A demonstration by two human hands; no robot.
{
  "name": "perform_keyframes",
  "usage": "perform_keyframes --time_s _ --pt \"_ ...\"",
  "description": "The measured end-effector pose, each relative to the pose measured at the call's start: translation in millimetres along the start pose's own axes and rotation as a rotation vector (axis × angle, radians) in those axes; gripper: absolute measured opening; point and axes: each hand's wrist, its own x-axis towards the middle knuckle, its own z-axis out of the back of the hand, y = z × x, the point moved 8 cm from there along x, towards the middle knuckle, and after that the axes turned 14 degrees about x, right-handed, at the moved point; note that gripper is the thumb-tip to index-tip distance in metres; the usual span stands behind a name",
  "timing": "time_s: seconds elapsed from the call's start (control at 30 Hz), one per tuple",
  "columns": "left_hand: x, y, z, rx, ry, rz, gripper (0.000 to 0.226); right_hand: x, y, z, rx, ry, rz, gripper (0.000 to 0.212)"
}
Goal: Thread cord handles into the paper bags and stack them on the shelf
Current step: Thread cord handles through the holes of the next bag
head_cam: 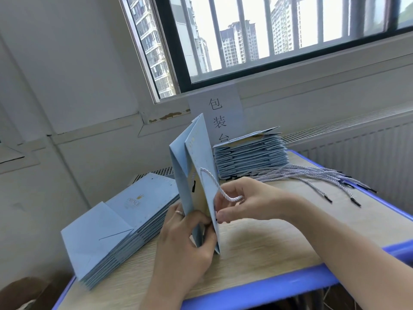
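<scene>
- One stack of flat blue paper bags (120, 231) lies at the left end of the table (257, 253), with a folded bag bottom facing up and gold print on the top bag.
- Just right of that stack, the left hand (185, 240) grips the lower part of a blue bag (196, 175). Its thumb and fingers are curled round the bag's near edge, and a ring (179, 212) shows on one finger.
- That bag stands upright on the table near the middle, folded flat and slightly parted, between the two hands.
- A white twisted cord (220, 189) comes out of the bag's right face and loops down toward the right hand.
- The right hand (248, 202) is against the bag's right edge, with the cord's loop lying across its fingers. Its fingertips are pinched together at the edge, on what looks like the cord's dark tip.
- Behind the right hand sits a second stack of blue bags (250, 157), the top one showing a cord handle.
- Loose white cords (312, 175) with black tips fan out from that stack toward the table's blue right edge.
- A paper sign (218, 115) with printed characters leans under the barred window (268, 41), and a radiator (368, 148) runs along the right wall.
</scene>
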Motion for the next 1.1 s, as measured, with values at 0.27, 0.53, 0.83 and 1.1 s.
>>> perform_keyframes --time_s 0.27,0.53,0.83,1.1 --pt "0 0 -6 0.01 0.002 -0.044 0.017 -6 28 7 -0.02 -0.248 0.348 0.097" --pt "-5 -2 -17 0.13 0.076 -0.076 0.015 -4 31 -1 -0.009 -0.281 0.387 0.098" --pt "-4 -5 -12 0.063 0.082 -0.044 0.034 -5 33 -3 -0.116 -0.266 0.369 0.092" --pt "-3 -3 -12 0.133 0.014 -0.082 0.017 -9 34 -2 -0.12 -0.27 0.381 0.087"
